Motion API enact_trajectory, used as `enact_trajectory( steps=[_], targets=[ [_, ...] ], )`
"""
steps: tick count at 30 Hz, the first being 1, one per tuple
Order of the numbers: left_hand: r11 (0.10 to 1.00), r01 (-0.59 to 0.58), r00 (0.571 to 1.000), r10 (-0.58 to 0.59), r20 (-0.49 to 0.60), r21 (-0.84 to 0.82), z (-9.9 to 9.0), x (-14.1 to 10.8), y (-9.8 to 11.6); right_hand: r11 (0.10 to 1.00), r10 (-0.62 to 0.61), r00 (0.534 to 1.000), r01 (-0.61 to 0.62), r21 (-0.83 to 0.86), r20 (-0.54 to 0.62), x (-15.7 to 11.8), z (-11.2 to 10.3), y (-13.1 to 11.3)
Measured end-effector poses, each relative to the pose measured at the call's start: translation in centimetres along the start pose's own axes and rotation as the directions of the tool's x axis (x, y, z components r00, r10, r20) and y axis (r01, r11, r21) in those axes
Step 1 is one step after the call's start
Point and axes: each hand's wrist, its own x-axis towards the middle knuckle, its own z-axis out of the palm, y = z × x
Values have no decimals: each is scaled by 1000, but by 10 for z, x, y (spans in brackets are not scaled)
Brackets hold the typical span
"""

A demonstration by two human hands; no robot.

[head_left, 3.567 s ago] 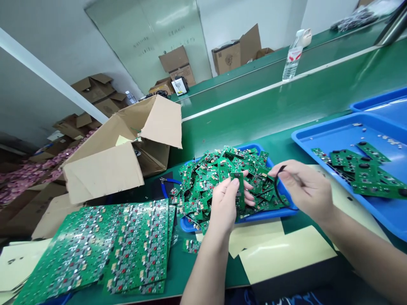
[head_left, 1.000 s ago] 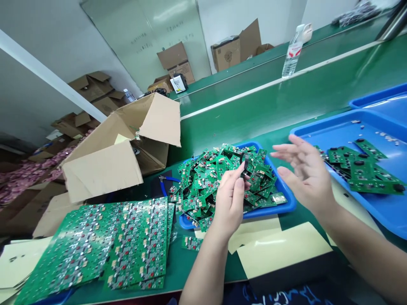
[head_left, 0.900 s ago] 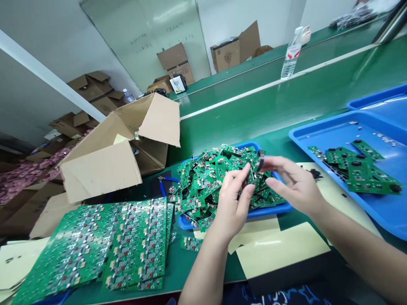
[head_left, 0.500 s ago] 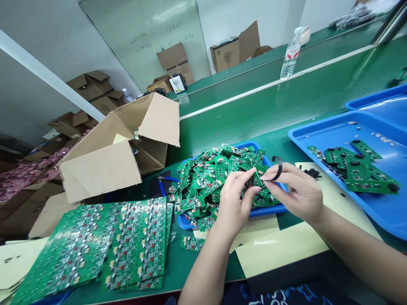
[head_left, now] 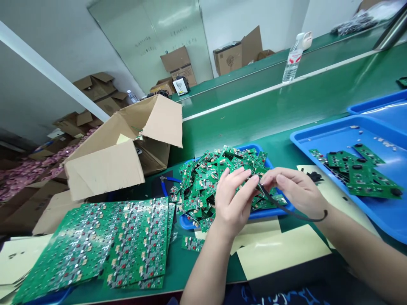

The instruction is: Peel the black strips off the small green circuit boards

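Observation:
My left hand (head_left: 233, 199) pinches a small green circuit board (head_left: 251, 173) over a blue tray (head_left: 270, 210) heaped with small green boards (head_left: 210, 178). My right hand (head_left: 297, 190) meets it fingertip to fingertip and holds a thin black strip (head_left: 292, 211) whose one end is at the board while the rest curves down past my right wrist. The held board is mostly hidden by my fingers.
Large green panel boards (head_left: 104, 245) lie at the front left beside an open cardboard box (head_left: 117, 156). A bigger blue tray (head_left: 375, 212) at right holds finished boards (head_left: 359, 169). Yellow paper sheets (head_left: 280, 250) lie under my arms. A water bottle (head_left: 291, 59) stands on the far conveyor.
My right hand came back from the right tray, took up the black strip and brought its end to the board in my left hand; the strip now hangs down past my wrist.

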Motion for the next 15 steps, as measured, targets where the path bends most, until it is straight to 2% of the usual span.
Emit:
enact_trajectory(
  steps=[3,9,12,15],
  targets=[
    [1000,-2,1000,2,-2,15,2,-2,-2,996,81,981,-87,28,179,-1,-3,-5],
    [996,51,998,-54,-37,-74,5,-1,-4,977,162,962,-188,105,220,-4,0,-8],
    [973,155,988,-152,29,-169,5,0,-3,947,211,937,-266,180,277,0,0,-7],
    [909,301,952,-268,150,-287,5,0,0,934,237,922,-304,191,307,3,0,-6]
  ],
)
